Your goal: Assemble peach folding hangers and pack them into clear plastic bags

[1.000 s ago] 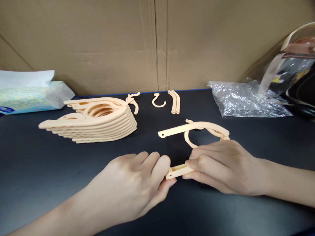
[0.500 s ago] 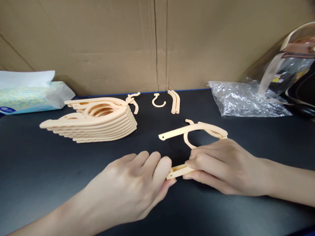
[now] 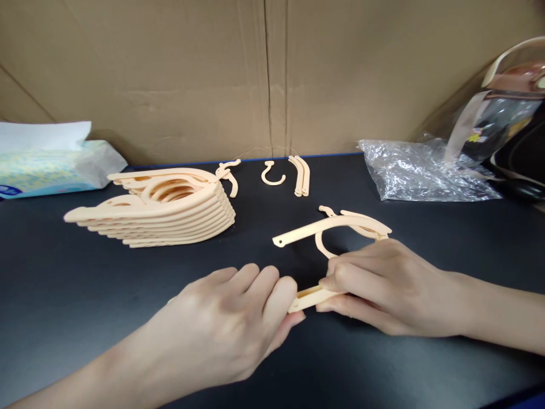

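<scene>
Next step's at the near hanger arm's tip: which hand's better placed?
Left, likely: the left hand is right at that tip, while the right hand holds the hanger arm farther along.

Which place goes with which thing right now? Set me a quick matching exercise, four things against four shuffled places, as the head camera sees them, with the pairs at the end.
Things:
1. Hanger stack
2. Loose hook
3. Clear plastic bag
4. Grooved piece

Places:
A. Beside the lidded bottle
B. Gripped by the left hand and right hand
C. Just left of the narrow curved pieces
D. Near the tissue pack

Pairs: 1-D, 2-C, 3-A, 4-B
</scene>
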`<state>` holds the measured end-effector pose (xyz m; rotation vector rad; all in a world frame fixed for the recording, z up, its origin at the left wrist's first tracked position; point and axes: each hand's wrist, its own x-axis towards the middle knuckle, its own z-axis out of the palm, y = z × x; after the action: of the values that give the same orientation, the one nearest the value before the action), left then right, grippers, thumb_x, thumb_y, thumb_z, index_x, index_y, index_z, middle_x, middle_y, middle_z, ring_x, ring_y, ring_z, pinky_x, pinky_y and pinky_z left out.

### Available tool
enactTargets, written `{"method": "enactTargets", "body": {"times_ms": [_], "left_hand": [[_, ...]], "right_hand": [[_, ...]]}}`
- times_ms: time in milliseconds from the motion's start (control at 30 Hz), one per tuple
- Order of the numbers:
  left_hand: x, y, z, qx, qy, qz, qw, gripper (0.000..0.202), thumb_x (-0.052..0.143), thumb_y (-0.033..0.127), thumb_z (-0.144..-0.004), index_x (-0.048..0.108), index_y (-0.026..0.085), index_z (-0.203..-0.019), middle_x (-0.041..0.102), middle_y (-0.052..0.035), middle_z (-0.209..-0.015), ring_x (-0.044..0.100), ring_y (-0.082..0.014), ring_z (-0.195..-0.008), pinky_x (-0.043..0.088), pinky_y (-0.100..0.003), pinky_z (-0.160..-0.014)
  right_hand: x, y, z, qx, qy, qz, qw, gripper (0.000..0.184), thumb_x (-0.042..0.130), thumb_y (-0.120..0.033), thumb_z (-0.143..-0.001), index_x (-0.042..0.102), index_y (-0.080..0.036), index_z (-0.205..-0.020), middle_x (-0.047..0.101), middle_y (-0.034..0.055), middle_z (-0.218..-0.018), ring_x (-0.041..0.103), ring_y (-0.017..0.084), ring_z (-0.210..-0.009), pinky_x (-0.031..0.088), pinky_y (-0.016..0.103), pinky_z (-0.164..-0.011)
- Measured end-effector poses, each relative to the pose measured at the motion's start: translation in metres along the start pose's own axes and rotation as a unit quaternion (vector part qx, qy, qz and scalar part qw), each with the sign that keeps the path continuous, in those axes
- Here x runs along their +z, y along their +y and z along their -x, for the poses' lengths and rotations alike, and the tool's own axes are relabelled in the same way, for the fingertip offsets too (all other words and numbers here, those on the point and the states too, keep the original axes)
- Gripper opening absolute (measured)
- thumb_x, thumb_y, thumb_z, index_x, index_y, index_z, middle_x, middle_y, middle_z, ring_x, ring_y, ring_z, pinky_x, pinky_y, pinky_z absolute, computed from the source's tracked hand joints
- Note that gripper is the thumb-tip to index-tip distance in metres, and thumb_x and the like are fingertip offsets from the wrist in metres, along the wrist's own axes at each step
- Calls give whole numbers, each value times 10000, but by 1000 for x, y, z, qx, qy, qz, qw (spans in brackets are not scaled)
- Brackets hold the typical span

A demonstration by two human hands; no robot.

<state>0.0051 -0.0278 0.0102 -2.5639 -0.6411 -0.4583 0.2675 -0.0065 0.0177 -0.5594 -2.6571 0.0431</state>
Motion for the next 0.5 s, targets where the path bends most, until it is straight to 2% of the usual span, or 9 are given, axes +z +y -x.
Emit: {"method": "enactTargets", "body": {"times_ms": [300,500], "left_hand": [[5,-2,1,-10,-3,42,999,343,334,190,-1125,462,230,-809,419,35,-660,365,-185,-542,231,-375,-513],[4,-7,-4,0,-17,85,996,415,317,194,-1114,492,228,-739,462,41,-612,419,-162,-490,299,-349,-474]], "right_hand": [[4,1,-4,-11,14,26,1000,415,315,-240,-1161,522,-205,-803,617,-39,-674,473,91,-537,349,239,-507],[6,6,-6,-55,45,87,994,464,363,-267,-1157,627,-170,-789,594,-35,-643,475,111,-558,364,266,-529]]}}
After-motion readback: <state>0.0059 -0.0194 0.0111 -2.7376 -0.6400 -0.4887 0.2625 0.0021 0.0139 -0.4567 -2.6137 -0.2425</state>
